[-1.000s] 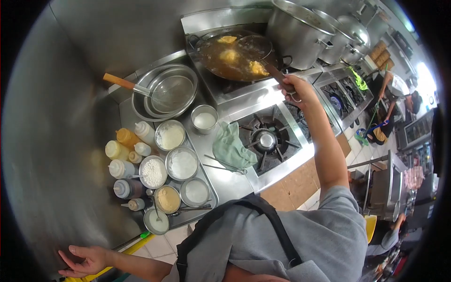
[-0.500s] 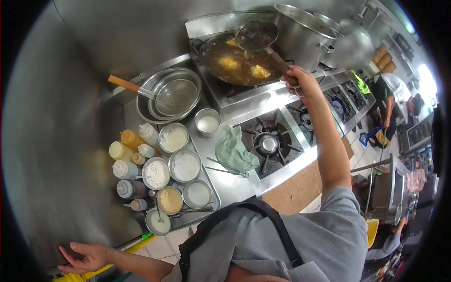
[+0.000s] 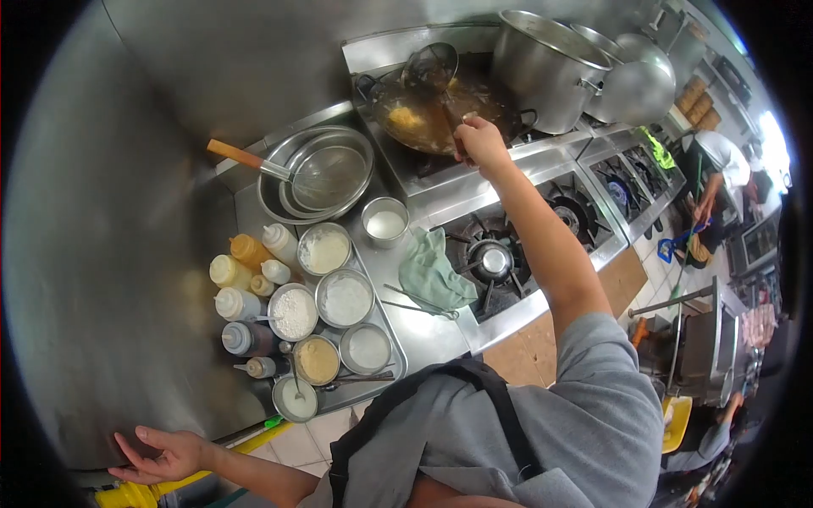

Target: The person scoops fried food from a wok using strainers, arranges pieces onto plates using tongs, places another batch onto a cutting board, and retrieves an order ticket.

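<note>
My right hand (image 3: 480, 142) is closed around the brown handle of a round ladle or skimmer (image 3: 431, 67), whose head hangs over the back left of a wok (image 3: 423, 129) of brown oil. A golden fried piece (image 3: 405, 117) floats left of the handle; the hand and handle hide part of the oil. At the lower left, my left hand (image 3: 166, 455) is held out with its fingers apart and nothing in it, near the metal wall and a yellow pipe (image 3: 135, 494).
Bowls of powders stand on a tray (image 3: 396, 351) beside squeeze bottles (image 3: 247, 339). Strainers (image 3: 326, 173), a green cloth (image 3: 434, 273) and a burner (image 3: 491, 261) lie between. A tall pot (image 3: 546, 72) adjoins the wok. Another person (image 3: 720, 161) bends at the right.
My right hand has moved left, taking the ladle or skimmer leftward over the wok. The person at the right has shifted slightly. My left hand stays spread.
</note>
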{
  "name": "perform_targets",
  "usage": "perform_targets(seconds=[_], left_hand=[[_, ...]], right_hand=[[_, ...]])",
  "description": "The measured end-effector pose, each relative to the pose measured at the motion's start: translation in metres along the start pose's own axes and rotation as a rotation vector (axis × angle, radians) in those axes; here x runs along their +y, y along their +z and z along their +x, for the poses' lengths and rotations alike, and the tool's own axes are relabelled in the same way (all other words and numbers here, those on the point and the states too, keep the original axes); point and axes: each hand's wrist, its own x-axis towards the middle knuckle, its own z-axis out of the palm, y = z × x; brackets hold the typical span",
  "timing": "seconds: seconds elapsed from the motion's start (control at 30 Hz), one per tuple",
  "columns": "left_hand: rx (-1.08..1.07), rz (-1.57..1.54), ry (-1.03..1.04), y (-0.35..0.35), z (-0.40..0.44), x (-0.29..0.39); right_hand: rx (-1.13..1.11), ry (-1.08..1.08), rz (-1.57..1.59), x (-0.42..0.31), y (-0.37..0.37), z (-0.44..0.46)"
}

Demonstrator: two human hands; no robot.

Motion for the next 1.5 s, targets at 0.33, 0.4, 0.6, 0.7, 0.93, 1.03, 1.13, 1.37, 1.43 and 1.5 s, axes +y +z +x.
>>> perform_targets(seconds=[0.33,0.4,0.6,0.7,0.93,1.03,1.13,1.37,1.43,1.5], left_hand=[[0.014,-0.025,-0.037,0.001,0.000,0.002],[0.017,-0.023,-0.053,0.001,0.001,0.006],[0.027,-0.088,-0.108,0.002,-0.001,0.002],[0.010,-0.025,-0.062,0.000,-0.001,-0.002],[0.029,0.035,-0.080,-0.002,-0.002,-0.006],[0.040,0.061,-0.084,-0.001,-0.002,-0.006],[0.050,0.077,-0.067,0.000,-0.001,-0.006],[0.049,0.070,-0.055,0.000,-0.002,-0.006],[0.049,0.065,-0.076,0.000,-0.003,-0.005],[0.049,0.066,-0.096,-0.001,-0.003,-0.006]], right_hand=[[-0.071,0.108,0.094,0.007,-0.003,-0.021],[-0.094,0.125,0.121,0.005,-0.007,-0.024],[-0.120,0.203,0.296,0.004,-0.023,-0.019],[-0.134,0.247,0.337,-0.001,-0.031,-0.021],[-0.138,0.136,0.327,-0.034,-0.060,-0.032],[-0.115,-0.067,0.309,-0.054,-0.074,-0.044],[-0.111,-0.099,0.315,-0.057,-0.074,-0.067],[-0.155,0.038,0.139,-0.028,-0.106,-0.053],[-0.086,0.031,0.018,-0.018,-0.120,-0.056],[-0.048,0.021,-0.071,-0.007,-0.136,-0.059]])
